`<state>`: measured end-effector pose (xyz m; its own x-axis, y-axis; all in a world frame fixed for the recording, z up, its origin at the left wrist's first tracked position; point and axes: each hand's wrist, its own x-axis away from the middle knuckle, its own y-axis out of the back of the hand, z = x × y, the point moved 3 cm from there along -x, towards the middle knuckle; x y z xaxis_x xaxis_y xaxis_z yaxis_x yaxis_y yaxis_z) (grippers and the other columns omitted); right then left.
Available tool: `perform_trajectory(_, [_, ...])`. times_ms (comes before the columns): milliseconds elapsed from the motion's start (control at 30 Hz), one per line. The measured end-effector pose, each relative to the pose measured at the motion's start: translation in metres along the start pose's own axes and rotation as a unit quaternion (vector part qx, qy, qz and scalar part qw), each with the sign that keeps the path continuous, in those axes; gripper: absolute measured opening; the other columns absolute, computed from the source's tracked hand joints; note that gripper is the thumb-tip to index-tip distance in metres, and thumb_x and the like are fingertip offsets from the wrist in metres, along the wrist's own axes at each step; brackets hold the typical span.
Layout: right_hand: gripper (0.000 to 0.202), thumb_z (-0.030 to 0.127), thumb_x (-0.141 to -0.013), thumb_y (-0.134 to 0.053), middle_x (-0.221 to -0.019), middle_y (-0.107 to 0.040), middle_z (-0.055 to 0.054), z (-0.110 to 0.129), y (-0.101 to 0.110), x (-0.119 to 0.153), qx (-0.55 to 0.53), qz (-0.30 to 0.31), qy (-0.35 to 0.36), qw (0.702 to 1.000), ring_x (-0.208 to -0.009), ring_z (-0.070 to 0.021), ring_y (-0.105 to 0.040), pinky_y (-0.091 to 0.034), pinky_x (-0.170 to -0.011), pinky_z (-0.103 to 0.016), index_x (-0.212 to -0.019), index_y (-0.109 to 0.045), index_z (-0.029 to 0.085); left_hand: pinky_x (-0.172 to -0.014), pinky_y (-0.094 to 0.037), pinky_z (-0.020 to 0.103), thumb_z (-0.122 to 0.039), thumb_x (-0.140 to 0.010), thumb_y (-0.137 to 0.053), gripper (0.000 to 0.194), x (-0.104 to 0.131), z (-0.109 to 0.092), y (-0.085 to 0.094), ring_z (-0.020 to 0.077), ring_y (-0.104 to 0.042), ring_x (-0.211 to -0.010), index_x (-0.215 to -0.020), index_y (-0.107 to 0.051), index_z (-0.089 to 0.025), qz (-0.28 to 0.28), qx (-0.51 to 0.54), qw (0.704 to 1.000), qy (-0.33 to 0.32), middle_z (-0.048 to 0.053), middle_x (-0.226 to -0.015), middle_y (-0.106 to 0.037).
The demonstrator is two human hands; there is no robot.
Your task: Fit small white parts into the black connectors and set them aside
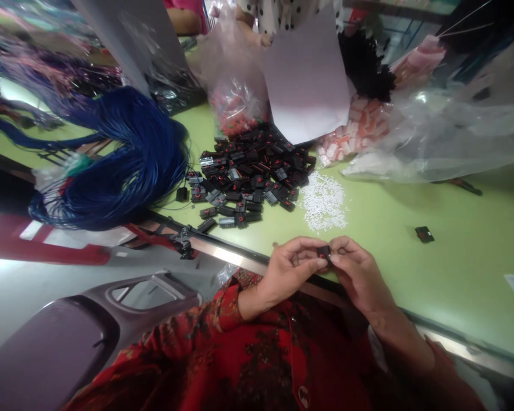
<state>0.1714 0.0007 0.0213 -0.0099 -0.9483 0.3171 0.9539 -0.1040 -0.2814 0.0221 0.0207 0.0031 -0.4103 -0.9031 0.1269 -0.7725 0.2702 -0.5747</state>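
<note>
Connector pile (251,174) between wire bundle (143,154), left, and bits (324,201), right

Connector (323,252): small black block, red bit on the visible face, finer detail too small to read. Left fingers (314,266) grip one end, right fingers (341,262) at the other; ends partly hidden. Sits by the bench's (385,211) near edge, height unclear.

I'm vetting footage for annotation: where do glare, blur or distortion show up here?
In the head view, glare streaks the table's metal edge and clear plastic bag; the chair at lower left looks stretched; purplish strands at upper left blur; the black connector between left hand and right hand lacks fine detail.
</note>
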Motion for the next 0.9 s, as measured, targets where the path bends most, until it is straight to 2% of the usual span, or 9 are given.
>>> perform_trajectory(167, [0.021,0.033,-0.077,-0.079,-0.075,-0.067,0.003,-0.002,0.000,0.003,0.009,0.035,-0.023,0.999,-0.067,-0.0135,-0.065,-0.058,-0.071,-0.030,-0.082,-0.061,0.023,-0.082,-0.063,0.028,-0.023,-0.077,-0.088,0.033,0.005,-0.001,0.002,0.0146,-0.075,-0.078,-0.106,-0.074,-0.015,-0.003,-0.013,1.000,0.000,0.005,-0.089,-0.079])
perform_trajectory(300, [0.020,0.031,-0.076,-0.082,-0.076,-0.069,0.002,-0.006,-0.001,0.004,-0.019,0.037,-0.033,0.999,-0.069,-0.0123,-0.066,-0.057,-0.072,-0.027,-0.080,-0.064,0.022,-0.079,-0.063,0.028,-0.024,-0.078,-0.087,0.032,0.008,0.001,0.004,0.0140,-0.074,-0.073,-0.106,-0.074,-0.014,-0.008,0.000,1.000,0.006,0.004,-0.085,-0.078])
perform_trajectory(500, [0.021,0.025,-0.071,-0.085,-0.070,-0.067,0.004,-0.004,-0.004,0.003,-0.044,0.026,-0.041,0.998,-0.064,-0.0097,-0.062,-0.053,-0.066,-0.022,-0.078,-0.066,0.021,-0.080,-0.064,0.027,-0.026,-0.079,-0.086,0.031,0.008,-0.001,0.006,0.0159,-0.076,-0.081,-0.106,-0.075,-0.014,-0.007,-0.055,0.997,-0.051,0.007,-0.093,-0.079])
perform_trajectory(667, [0.023,0.032,-0.074,-0.087,-0.080,-0.071,0.001,-0.003,-0.004,0.001,-0.045,0.045,-0.058,0.996,-0.071,-0.0125,-0.067,-0.056,-0.077,-0.028,-0.083,-0.067,0.022,-0.080,-0.064,0.027,-0.026,-0.080,-0.086,0.034,0.004,-0.001,0.009,0.0142,-0.075,-0.077,-0.110,-0.074,-0.014,0.003,-0.006,1.000,-0.012,0.005,-0.089,-0.079])
perform_trajectory(900, [0.027,0.035,-0.076,-0.087,-0.073,-0.067,0.003,-0.012,0.000,0.005,0.005,0.042,-0.063,0.997,-0.067,-0.0117,-0.062,-0.052,-0.069,-0.026,-0.082,-0.064,0.022,-0.079,-0.063,0.027,-0.023,-0.080,-0.086,0.031,0.009,-0.004,0.014,0.0159,-0.077,-0.077,-0.108,-0.075,-0.014,0.027,-0.028,0.999,-0.005,0.006,-0.088,-0.079])
